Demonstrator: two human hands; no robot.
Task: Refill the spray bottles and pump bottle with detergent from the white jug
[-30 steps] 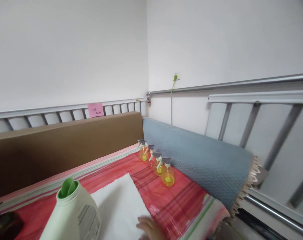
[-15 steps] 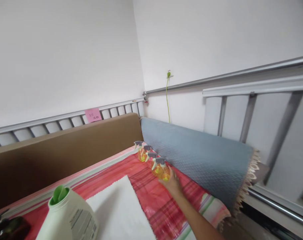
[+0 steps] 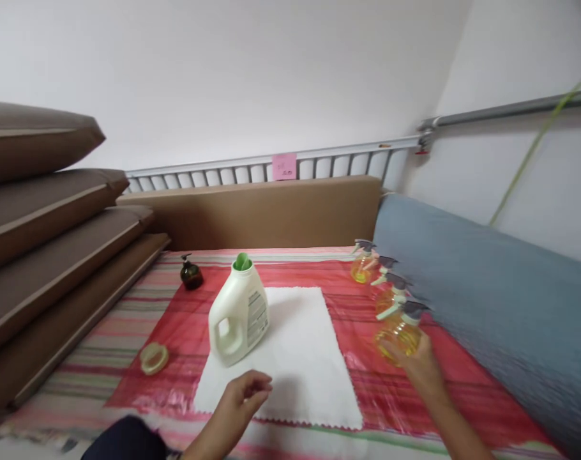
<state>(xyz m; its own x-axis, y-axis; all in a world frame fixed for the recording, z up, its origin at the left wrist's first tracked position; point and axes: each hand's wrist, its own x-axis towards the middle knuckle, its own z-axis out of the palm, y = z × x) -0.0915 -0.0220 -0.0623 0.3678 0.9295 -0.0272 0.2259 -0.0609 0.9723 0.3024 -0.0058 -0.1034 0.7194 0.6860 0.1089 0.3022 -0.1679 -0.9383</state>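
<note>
At the right, my right hand (image 3: 417,358) is closed around the nearest spray bottle (image 3: 399,340), which has a rounded clear yellow body and a grey-and-white trigger head. Several similar spray bottles (image 3: 362,266) stand in a row behind it, partly overlapping. My left hand (image 3: 240,399) hovers over the near edge of a white cloth (image 3: 302,358). Its fingers are slightly bent, thumb apart, and it holds nothing. Beyond this hand, a pale detergent jug (image 3: 252,306) with its green spout uncovered stands upright on the cloth's left side.
A round pale cap (image 3: 154,358) and a dark pump bottle (image 3: 191,275) sit on the red plastic sheet (image 3: 161,326) to the left. Stacked brown cushions (image 3: 55,255) border the left side. A brown board (image 3: 271,214) closes the back, a rolled blue mat (image 3: 482,300) the right.
My view has swung left, bringing the cushions, the cap and my left hand into sight. My right hand is still at the nearest spray bottle, with its fingers now wrapped around the body.
</note>
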